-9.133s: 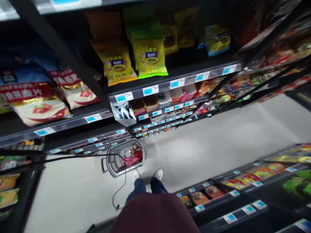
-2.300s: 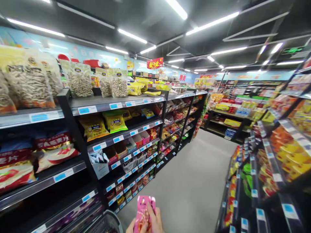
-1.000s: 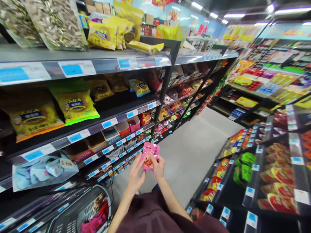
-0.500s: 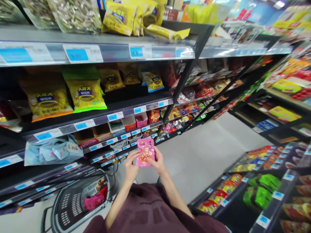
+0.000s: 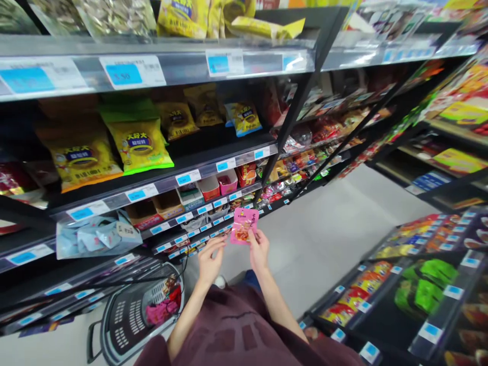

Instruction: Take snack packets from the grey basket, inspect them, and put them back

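A small pink snack packet (image 5: 244, 225) is pinched at its lower right corner by my right hand (image 5: 259, 250), held up in front of the shelves. Just left of the packet, my left hand (image 5: 210, 260) has its fingers loosely spread, their tips close to the packet's lower left edge and holding nothing. Below my left arm, a grey shopping basket (image 5: 125, 317) stands on the floor with pink and red packets inside.
Black shelves (image 5: 179, 170) on the left carry yellow snack bags (image 5: 139, 145), small boxes and blue price tags. A second shelf unit (image 5: 400, 284) with packets stands at the right. The grey floor aisle (image 5: 335, 223) runs between them.
My left hand has come off the pink packet, which now sits in my right hand alone, a little higher and to the right. The view has tilted down slightly.
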{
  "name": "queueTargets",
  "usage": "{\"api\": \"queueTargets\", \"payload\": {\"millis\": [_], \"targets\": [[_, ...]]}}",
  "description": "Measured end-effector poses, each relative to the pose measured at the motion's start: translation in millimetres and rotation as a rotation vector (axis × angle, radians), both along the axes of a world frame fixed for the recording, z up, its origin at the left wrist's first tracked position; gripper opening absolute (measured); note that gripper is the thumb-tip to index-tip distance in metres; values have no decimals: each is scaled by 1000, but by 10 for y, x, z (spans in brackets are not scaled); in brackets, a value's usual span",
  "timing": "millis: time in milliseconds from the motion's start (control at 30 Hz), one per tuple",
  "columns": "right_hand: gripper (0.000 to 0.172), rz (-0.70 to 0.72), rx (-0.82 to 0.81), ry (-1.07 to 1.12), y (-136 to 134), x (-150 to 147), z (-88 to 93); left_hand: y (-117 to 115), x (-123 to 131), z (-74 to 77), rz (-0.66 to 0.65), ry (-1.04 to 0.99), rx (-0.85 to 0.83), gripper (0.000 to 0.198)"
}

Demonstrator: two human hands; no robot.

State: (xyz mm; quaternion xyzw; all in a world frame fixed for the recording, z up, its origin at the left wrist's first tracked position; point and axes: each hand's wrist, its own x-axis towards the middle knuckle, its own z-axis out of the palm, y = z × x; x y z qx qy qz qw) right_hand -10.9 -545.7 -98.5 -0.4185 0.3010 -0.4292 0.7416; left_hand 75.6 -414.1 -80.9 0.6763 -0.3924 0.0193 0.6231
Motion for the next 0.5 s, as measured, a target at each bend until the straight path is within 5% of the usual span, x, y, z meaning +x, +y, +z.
{"api": "queueTargets", "payload": {"millis": [500], "targets": [[28,-69,-42,83,278,-112,-73,223,-86,-96,-30,90,44,20]]}}
